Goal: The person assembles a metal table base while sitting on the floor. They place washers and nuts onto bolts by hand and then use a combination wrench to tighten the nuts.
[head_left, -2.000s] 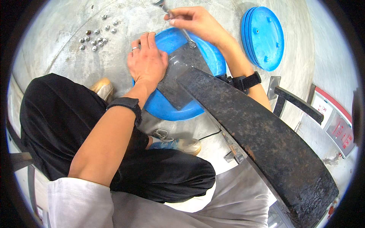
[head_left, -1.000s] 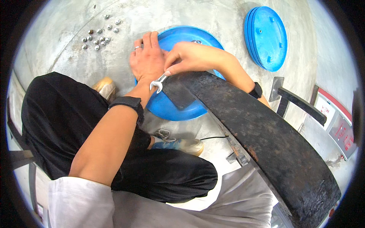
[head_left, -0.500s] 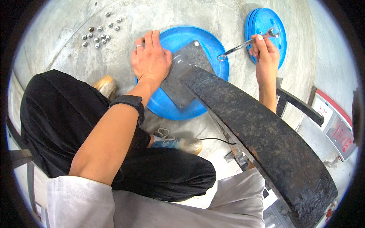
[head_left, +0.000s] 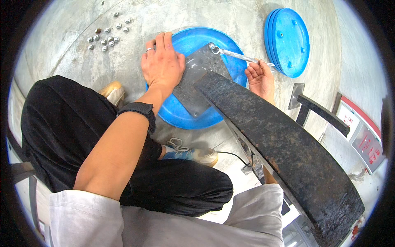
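Observation:
A combination wrench (head_left: 236,54) lies across the far right of a blue round disc (head_left: 181,119), its ring end at the bolt in the far corner of a dark metal plate (head_left: 202,61). My right hand (head_left: 261,80) holds the wrench near its other end, fingers curled. On the disc's left side, my left hand (head_left: 162,68) grips the rim, its thumb side against the plate. A thick, dark curved metal beam (head_left: 279,144) rises from the plate toward me and hides part of my right forearm. Another bolt (head_left: 196,115) shows at the plate's near corner.
Several small metal fasteners (head_left: 110,38) are scattered on the concrete floor at far left. Stacked blue discs (head_left: 293,43) stand at far right. A black metal bracket (head_left: 323,113) and a red-edged box (head_left: 364,133) are at right. My shoe (head_left: 191,155) is close to the disc.
My right hand has moved left and nearer, bringing the wrench's ring end from the disc's right side to the plate's far corner bolt. My left hand has stayed in place.

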Demonstrator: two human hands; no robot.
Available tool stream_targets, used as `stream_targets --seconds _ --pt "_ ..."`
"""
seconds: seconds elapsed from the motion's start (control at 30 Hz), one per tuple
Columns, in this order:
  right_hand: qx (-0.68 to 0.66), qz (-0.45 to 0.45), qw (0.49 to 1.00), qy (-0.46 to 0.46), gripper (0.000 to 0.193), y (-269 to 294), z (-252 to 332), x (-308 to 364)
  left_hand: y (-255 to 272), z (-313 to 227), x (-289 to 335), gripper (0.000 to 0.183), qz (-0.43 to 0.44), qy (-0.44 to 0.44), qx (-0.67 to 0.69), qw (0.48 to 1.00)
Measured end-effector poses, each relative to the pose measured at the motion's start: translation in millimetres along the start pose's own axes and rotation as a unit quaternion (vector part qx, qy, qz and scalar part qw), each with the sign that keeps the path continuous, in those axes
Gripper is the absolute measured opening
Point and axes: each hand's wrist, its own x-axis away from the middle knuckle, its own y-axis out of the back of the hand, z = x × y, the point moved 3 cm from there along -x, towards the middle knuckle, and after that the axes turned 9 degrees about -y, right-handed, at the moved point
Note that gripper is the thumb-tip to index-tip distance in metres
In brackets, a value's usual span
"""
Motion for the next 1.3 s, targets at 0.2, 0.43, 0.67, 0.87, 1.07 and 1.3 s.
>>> stream_targets --seconds 0.2,0.43,0.67,0.87,1.07,1.3 --pt "-0.008 -0.007 1.000 0.002 0.019 0 -4 -1 0 0 1 0.051 -0.004 -0.004 -0.005 1.000" --pt "-0.021 -0.016 0.999 -0.035 0.022 2 -15 -2 0 1 1 0.051 -0.003 -0.003 -0.005 1.000" --pt "-0.009 0.014 0.999 -0.034 0.026 4 -20 -3 -3 2 1 0.052 -0.008 -0.004 -0.009 1.000" --pt "0.007 0.076 0.996 -0.044 0.027 -11 -1 -10 -2 1 1 0.051 -0.001 0.000 -0.007 1.000" --pt "0.072 0.289 0.954 -0.016 0.026 -69 48 -27 1 0 0 0.050 -0.002 -0.001 -0.007 1.000" --pt "0.294 0.231 0.925 0.066 0.022 -139 44 -28 -2 1 0 0.049 -0.007 -0.004 -0.015 1.000"
